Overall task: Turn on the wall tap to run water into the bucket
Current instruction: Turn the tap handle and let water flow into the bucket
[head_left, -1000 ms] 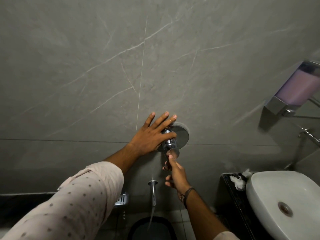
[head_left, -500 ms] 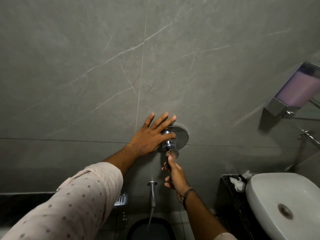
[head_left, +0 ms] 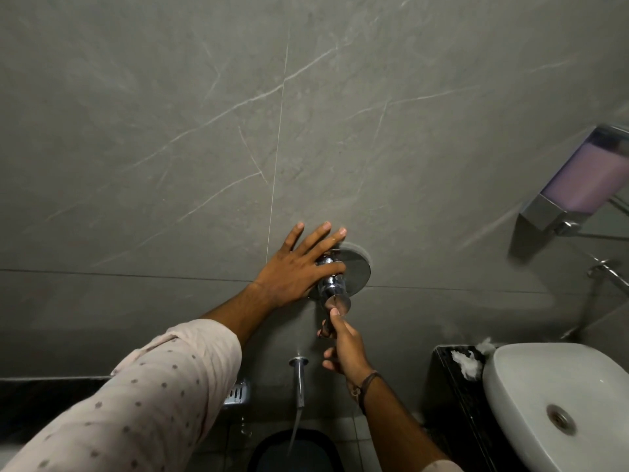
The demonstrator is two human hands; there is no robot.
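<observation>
A chrome wall tap control [head_left: 354,269] with a round plate and a knob sits on the grey tiled wall. My left hand [head_left: 296,267] lies flat over its left side, fingers spread, one finger across the knob. My right hand [head_left: 343,345] is just below and grips the lever hanging under the knob. Under them a chrome spout [head_left: 299,379] sticks out of the wall. A thin stream of water [head_left: 294,430] falls from it into the dark bucket [head_left: 292,451] at the bottom edge.
A white basin [head_left: 558,403] stands at the lower right on a black counter [head_left: 456,403] with crumpled tissue [head_left: 468,362]. A soap dispenser with pink liquid [head_left: 585,178] hangs on the right wall. A chrome soap rack [head_left: 236,393] is partly hidden behind my left sleeve.
Both hands have stayed on the tap control. The stream from the spout looks slightly fuller now.
</observation>
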